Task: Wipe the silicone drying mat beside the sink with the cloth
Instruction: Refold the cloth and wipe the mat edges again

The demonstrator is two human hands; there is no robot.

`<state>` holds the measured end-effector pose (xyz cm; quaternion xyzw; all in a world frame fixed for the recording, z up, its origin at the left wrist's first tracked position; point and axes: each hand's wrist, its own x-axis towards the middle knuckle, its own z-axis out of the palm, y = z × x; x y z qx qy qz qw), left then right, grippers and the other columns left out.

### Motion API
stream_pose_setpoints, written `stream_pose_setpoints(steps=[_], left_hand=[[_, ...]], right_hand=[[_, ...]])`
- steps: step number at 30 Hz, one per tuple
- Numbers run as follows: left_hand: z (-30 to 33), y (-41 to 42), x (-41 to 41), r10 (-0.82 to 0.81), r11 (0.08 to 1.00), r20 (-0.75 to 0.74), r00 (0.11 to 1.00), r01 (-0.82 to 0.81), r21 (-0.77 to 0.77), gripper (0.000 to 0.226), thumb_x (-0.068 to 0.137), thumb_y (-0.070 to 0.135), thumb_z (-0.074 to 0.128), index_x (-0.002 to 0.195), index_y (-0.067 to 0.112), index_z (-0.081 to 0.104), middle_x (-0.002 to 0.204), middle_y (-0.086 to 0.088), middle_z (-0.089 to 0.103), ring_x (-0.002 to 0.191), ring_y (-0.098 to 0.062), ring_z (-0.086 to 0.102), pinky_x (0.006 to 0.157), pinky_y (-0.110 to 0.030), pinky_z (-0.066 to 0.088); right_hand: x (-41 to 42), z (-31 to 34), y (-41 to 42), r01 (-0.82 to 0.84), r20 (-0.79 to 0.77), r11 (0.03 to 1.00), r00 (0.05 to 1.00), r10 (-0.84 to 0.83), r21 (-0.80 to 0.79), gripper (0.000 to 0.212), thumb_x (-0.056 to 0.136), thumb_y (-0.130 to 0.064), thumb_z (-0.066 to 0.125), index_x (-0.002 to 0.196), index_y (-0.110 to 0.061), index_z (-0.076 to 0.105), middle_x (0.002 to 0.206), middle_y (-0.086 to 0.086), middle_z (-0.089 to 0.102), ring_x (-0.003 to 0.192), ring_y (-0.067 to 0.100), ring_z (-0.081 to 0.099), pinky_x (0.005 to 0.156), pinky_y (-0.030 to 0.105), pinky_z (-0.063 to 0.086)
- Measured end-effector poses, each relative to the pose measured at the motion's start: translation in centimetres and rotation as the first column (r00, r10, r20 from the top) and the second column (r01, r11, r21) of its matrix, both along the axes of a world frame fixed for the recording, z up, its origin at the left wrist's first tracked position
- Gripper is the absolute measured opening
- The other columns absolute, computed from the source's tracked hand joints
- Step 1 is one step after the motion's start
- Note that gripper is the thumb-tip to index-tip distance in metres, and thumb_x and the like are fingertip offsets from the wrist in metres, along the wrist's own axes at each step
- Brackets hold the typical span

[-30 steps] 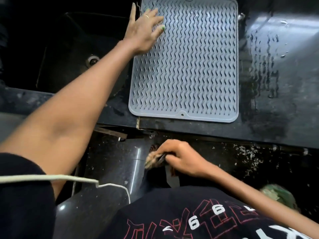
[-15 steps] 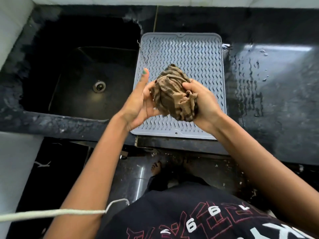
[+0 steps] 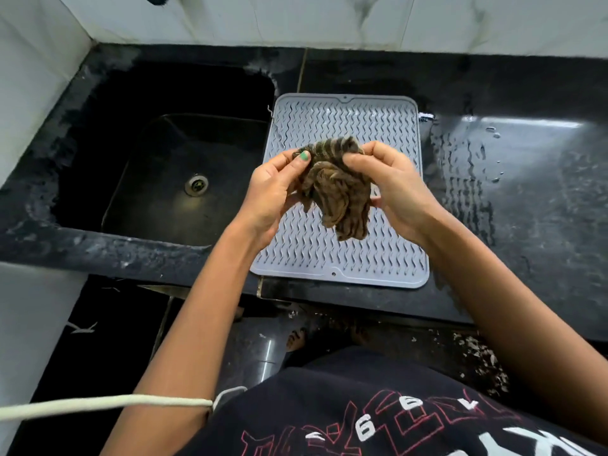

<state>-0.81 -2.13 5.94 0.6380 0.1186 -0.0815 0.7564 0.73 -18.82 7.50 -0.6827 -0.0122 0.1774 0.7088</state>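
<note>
A grey silicone drying mat [image 3: 388, 258] with wavy ridges lies flat on the black counter, right of the sink. Above its middle I hold a crumpled brown striped cloth [image 3: 339, 192] in the air with both hands. My left hand [image 3: 276, 189] pinches the cloth's upper left edge between thumb and fingers. My right hand [image 3: 391, 185] grips its upper right edge. The cloth's loose lower part hangs down between my hands, clear of the mat.
A black sink [image 3: 184, 172] with a round drain [image 3: 196, 184] sits left of the mat. The wet black counter [image 3: 526, 192] stretches to the right. A white tiled wall [image 3: 296, 18] runs behind. A white cord [image 3: 98, 404] crosses my left forearm.
My right hand came up from below the counter with the cloth. My left hand left the mat and took hold too. The balled cloth is now pulled partly apart.
</note>
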Motion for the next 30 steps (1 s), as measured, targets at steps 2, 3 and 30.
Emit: stream_pose_setpoints(steps=[2,3,30], left_hand=[[0.5,0.1,0.3,0.011,0.998,0.062,0.998,-0.015,0.055,0.015,0.097,0.014,0.050,0.106,0.013,0.063,0.087,-0.001,0.067,0.074,-0.009,0.061,0.064,-0.022,0.048],[0.8,0.2,0.4,0.017,0.996,0.086,0.996,-0.024,0.082,0.015,0.098,0.013,0.049,0.106,0.014,0.062,0.090,-0.001,0.066,0.078,-0.010,0.060,0.067,-0.023,0.048],[1.5,-1.0,0.1,-0.140,0.982,0.023,0.990,0.141,-0.128,0.015,0.091,0.020,0.061,0.093,0.008,0.069,0.085,-0.005,0.075,0.080,-0.016,0.071,0.078,-0.028,0.059]], right_hand=[[0.3,0.5,-0.4,0.026,0.113,0.993,0.994,-0.013,-0.118,0.013,0.089,-0.014,0.059,0.078,-0.018,0.053,0.085,0.004,0.062,0.073,0.007,0.057,0.062,0.013,0.048],[0.4,0.8,-0.6,0.040,0.167,0.988,0.986,-0.014,-0.148,0.013,0.089,-0.012,0.059,0.078,-0.018,0.054,0.084,0.003,0.061,0.071,0.004,0.055,0.061,0.008,0.046],[1.4,2.4,-3.5,-0.157,0.354,0.935,0.895,0.271,-0.320,0.026,0.089,-0.035,0.057,0.111,-0.021,0.061,0.099,-0.007,0.067,0.083,0.003,0.061,0.068,0.017,0.051]])
